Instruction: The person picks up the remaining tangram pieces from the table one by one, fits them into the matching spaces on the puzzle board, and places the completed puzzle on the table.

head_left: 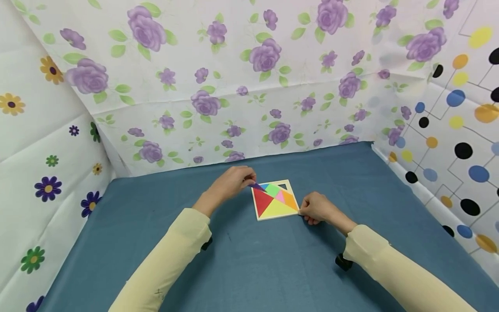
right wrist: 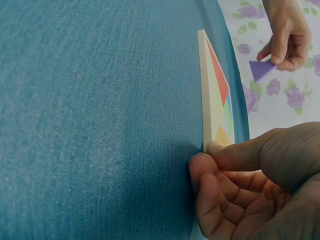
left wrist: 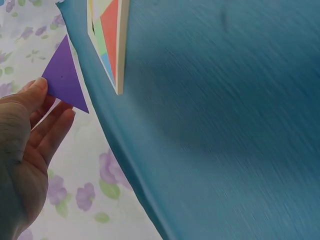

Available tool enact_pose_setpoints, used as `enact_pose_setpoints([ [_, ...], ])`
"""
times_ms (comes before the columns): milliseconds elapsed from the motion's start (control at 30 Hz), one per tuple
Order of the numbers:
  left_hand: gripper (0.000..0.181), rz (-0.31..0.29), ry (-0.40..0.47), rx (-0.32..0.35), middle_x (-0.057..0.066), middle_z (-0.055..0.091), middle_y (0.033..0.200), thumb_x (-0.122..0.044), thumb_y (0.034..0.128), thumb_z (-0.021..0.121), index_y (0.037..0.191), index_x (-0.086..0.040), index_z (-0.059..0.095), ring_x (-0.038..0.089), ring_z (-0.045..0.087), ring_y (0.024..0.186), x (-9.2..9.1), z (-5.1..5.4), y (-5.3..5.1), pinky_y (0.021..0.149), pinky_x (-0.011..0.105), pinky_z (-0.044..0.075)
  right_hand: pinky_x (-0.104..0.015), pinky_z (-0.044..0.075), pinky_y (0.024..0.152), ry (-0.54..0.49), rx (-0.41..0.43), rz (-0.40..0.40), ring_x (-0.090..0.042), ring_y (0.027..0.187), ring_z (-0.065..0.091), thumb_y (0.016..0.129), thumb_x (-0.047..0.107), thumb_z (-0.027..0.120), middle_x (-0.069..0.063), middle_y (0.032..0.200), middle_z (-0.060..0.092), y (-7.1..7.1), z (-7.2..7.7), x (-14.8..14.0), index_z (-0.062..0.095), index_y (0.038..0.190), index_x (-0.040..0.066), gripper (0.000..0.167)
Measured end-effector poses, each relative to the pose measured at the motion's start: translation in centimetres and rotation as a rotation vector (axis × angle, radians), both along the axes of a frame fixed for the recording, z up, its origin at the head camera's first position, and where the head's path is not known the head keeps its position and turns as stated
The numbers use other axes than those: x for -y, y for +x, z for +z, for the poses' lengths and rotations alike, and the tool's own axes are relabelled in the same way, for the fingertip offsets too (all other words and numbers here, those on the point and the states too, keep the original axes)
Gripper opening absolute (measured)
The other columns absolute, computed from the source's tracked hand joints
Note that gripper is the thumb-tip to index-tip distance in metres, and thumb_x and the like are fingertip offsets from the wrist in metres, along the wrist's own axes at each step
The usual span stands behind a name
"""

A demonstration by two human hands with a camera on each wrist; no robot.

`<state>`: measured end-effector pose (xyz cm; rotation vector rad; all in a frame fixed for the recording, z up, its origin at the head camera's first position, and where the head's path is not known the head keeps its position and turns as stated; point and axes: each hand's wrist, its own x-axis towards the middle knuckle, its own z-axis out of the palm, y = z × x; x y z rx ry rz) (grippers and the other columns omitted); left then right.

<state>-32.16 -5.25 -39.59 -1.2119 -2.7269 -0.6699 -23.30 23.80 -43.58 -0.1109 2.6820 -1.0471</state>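
Note:
A square tangram board [head_left: 289, 213] with a pale wooden rim lies on the blue cloth, holding red, yellow, orange, pink, green and blue pieces. At its far right corner a dark gap shows in the inlay. My left hand [head_left: 232, 182] pinches a purple triangle [left wrist: 65, 80] between thumb and fingers, above the board's far left side. In the right wrist view that triangle [right wrist: 261, 69] is raised off the cloth. My right hand [head_left: 316, 207] grips the board's near right corner, thumb [right wrist: 235, 156] on the rim and curled fingers beside it.
Blue cloth [head_left: 249, 268] covers the table. Behind it hangs a white sheet with purple roses [head_left: 204, 104]. A flower-patterned sheet [head_left: 23, 151] stands at left, a dotted one [head_left: 448, 143] at right. Dark wrist devices [head_left: 343, 262] show under the sleeves.

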Motion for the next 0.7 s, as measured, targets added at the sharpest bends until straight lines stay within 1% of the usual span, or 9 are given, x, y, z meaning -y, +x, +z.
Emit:
enact_pose_setpoints([
  [167, 0.004, 0.008, -0.022, -0.03, -0.001, 0.067, 0.094, -0.016, 0.1, 0.071, 0.101, -0.012, 0.072, 0.015, 0.058, 0.083, -1.6, 0.2, -0.2, 0.08, 0.032, 0.052, -0.032, 0.055, 0.051, 0.002, 0.008, -0.006, -0.017, 0.051, 0.061, 0.097, 0.006, 0.07, -0.01, 0.065, 0.063, -0.1, -0.1, 0.0, 0.069, 0.076, 0.001, 0.022],
  [333, 0.004, 0.013, -0.024, -0.023, 0.0, 0.067, 0.095, -0.015, 0.1003, 0.07, 0.102, -0.013, 0.073, 0.015, 0.058, 0.083, -3.0, 0.2, -0.5, 0.08, 0.031, 0.052, -0.032, 0.055, 0.052, 0.011, 0.016, -0.016, -0.018, 0.052, 0.062, 0.097, 0.007, 0.07, -0.01, 0.066, 0.063, -0.1, 0.0, 0.0, 0.07, 0.077, 0.001, 0.021],
  [567, 0.004, 0.023, -0.036, -0.012, -0.002, 0.068, 0.095, -0.018, 0.1001, 0.071, 0.101, -0.015, 0.073, 0.014, 0.058, 0.083, -4.1, -0.1, -1.0, 0.081, 0.029, 0.052, -0.031, 0.055, 0.052, 0.018, 0.018, -0.013, -0.017, 0.052, 0.062, 0.097, 0.007, 0.07, -0.01, 0.066, 0.063, -0.1, 0.1, 0.2, 0.069, 0.077, 0.002, 0.022],
  [700, 0.004, 0.036, -0.027, -0.007, -0.001, 0.068, 0.095, -0.018, 0.0996, 0.071, 0.101, -0.015, 0.074, 0.015, 0.059, 0.084, -4.7, -0.2, -1.1, 0.083, 0.03, 0.053, -0.03, 0.054, 0.051, 0.026, 0.018, -0.017, -0.017, 0.053, 0.061, 0.098, 0.007, 0.07, -0.009, 0.067, 0.063, -0.1, 0.1, 0.3, 0.069, 0.077, 0.002, 0.021],
])
